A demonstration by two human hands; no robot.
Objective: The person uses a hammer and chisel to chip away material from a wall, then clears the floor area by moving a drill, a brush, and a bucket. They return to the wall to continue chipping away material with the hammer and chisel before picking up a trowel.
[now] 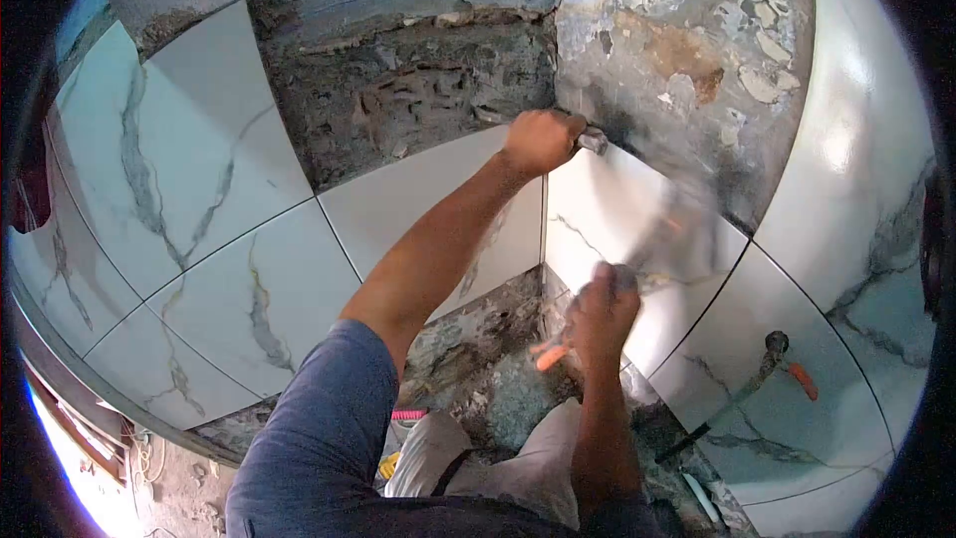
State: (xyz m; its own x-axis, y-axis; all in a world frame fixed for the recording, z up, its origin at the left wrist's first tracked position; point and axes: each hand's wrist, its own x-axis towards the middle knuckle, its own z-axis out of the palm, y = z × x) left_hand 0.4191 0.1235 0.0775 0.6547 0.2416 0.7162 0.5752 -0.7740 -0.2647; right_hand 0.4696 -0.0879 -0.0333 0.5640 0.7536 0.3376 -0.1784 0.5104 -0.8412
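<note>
My left hand [543, 142] is closed at the top edge of the white tiles, right by the wall corner. A blunt grey end [593, 139] pokes out past its fingers; I cannot tell what it belongs to. Lower down, my right hand [603, 317] grips an orange-handled trowel [554, 355], its handle end showing below the fist. Motion smears the trowel's blade, a grey blur in front of the marbled white tile [588, 201] on the right-hand wall. Behind my left forearm, another white tile [418, 194] meets it at the corner.
Rough bare wall [408, 90] shows above the corner tiles, with peeling plaster [687, 60] to the right. A pipe fitting with an orange lever [802, 381] sticks out of the right tiles. Rubble and mortar [523, 394] lie below, in front of my knees.
</note>
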